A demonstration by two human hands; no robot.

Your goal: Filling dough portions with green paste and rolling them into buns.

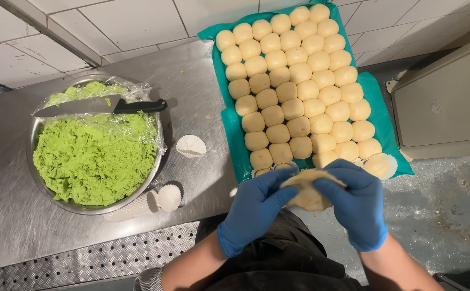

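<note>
White wall tiles are backing a steel counter (pixel 192 91), where a metal bowl (pixel 36 178) is sitting — it is holding green paste (pixel 92 159) under loose plastic wrap (pixel 132 124), and a black-handled knife (pixel 97 106) is lying across its rim. Paper cups (pixel 162 198) are lying stacked beside the bowl, with one more (pixel 191 145) standing apart. A teal-lined tray (pixel 377 102) is carrying rows of pale dough balls (pixel 294 91). Below the tray's near edge, the left hand (pixel 254 207) and the right hand (pixel 356 202) — both in blue gloves — are closing together around a flattened piece of dough (pixel 306 193).
</note>
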